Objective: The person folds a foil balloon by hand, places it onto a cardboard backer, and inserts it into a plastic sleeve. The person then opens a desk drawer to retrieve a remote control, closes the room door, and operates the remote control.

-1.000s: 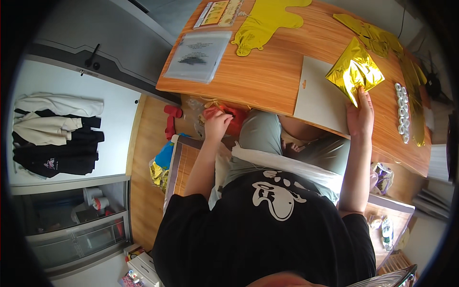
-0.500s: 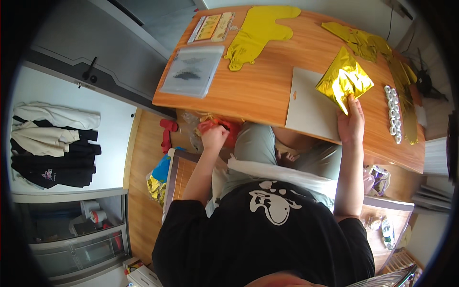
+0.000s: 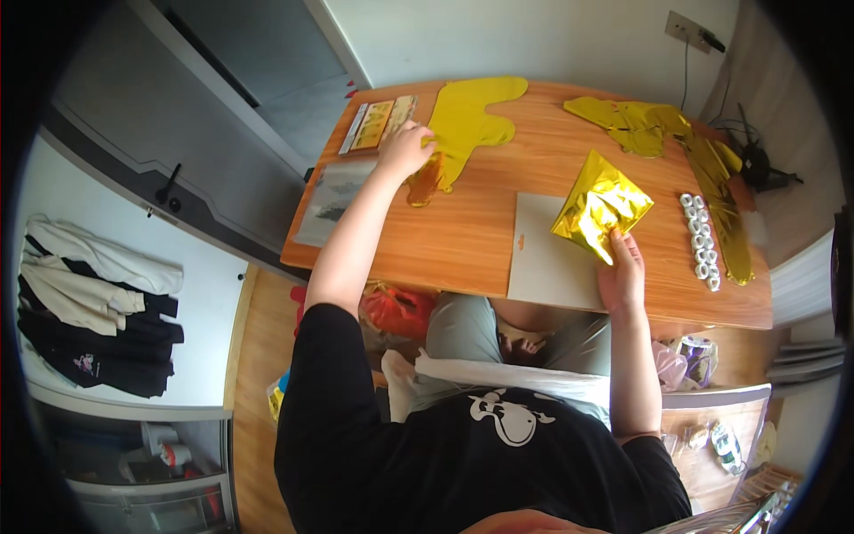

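My right hand (image 3: 624,269) pinches the lower corner of a folded shiny gold foil balloon (image 3: 601,203), held up above a grey card sheet (image 3: 543,245). My left hand (image 3: 407,149) is stretched over the table's far left, its fingers bent and apart, with nothing visible in them. Below it lies a flat gold foil balloon (image 3: 464,125), partly covered by the hand; an orange-brown tint shows on its near end. Printed picture cards (image 3: 369,126) lie beside the left hand. My left forearm crosses a clear plastic packet (image 3: 322,209).
More flat gold foil balloons (image 3: 627,120) lie along the table's far right. Beside them stand two rows of white ribbon rolls (image 3: 700,240). Under the wooden table's (image 3: 445,258) front edge sits a red plastic bag (image 3: 396,309). A socket with a plug (image 3: 710,40) is on the wall.
My left hand has moved from the red bag below the table edge up to the table's far left. The right hand still holds the folded balloon. My view has tilted up somewhat.
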Tool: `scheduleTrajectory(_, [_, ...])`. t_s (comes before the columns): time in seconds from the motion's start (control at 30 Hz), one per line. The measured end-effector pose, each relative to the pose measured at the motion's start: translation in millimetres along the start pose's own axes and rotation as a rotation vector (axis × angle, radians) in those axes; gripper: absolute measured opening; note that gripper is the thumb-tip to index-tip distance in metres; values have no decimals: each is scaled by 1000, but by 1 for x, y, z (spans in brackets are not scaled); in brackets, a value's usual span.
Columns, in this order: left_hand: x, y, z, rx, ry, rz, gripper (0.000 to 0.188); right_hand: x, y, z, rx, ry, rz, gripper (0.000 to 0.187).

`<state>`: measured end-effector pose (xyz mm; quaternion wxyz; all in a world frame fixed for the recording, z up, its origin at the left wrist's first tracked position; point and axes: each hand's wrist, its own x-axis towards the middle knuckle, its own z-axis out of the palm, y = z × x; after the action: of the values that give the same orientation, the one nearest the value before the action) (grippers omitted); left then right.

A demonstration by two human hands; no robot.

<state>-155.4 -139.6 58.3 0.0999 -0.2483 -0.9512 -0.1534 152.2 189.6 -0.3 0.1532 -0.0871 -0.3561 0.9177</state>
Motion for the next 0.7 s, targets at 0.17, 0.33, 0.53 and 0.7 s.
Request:
scheduleTrajectory(0.17, [40, -23, 33, 185, 71, -39, 33, 1, 4, 0, 24, -2, -19, 14])
scheduleTrajectory(0.33, [48, -19, 34, 230, -33, -283, 38, -1, 0, -2, 38, -17, -13, 16])
scheduleTrajectory(0.53, [52, 6, 41, 180, 204, -19, 30, 5, 6, -15, 176, -43, 2, 19])
scheduleTrajectory(0.7, [43, 158, 65, -80, 328, 496, 12, -12, -27, -10, 733, -75, -40, 20])
